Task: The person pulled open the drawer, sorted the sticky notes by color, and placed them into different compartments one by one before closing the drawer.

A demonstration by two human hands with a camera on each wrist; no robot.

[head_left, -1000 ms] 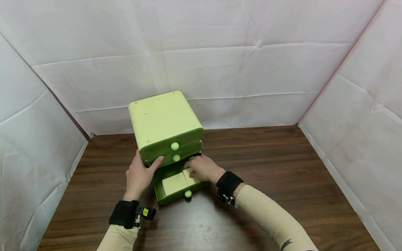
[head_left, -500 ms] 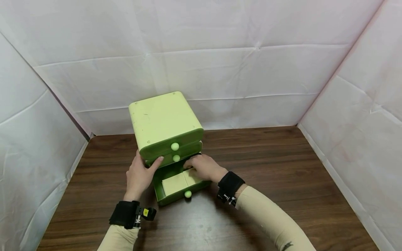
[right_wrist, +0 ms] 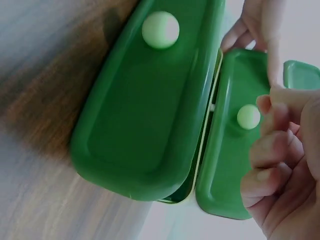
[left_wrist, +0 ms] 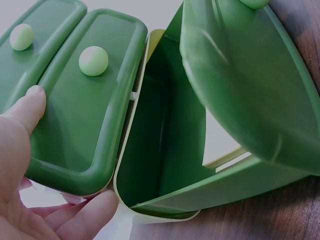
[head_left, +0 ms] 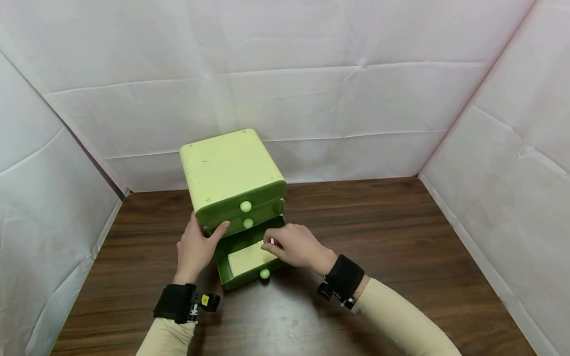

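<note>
Bracing the cabinet (head_left: pixel 231 173) at its left front corner, the left hand (head_left: pixel 194 249) is lying spread, thumb pressing the middle drawer (head_left: pixel 249 217) front, fingers along the cabinet's side. Cabinet is sitting on the table (head_left: pixel 401 232), left of centre, near the back wall. Bottom drawer (head_left: pixel 242 277) is standing pulled out, a pale block (head_left: pixel 244 259) lying inside. Right hand (head_left: pixel 296 244) is hovering over the drawer's right half, fingers curled, fingertips pinching a second pale piece (head_left: pixel 267 252) beside the block.
</note>
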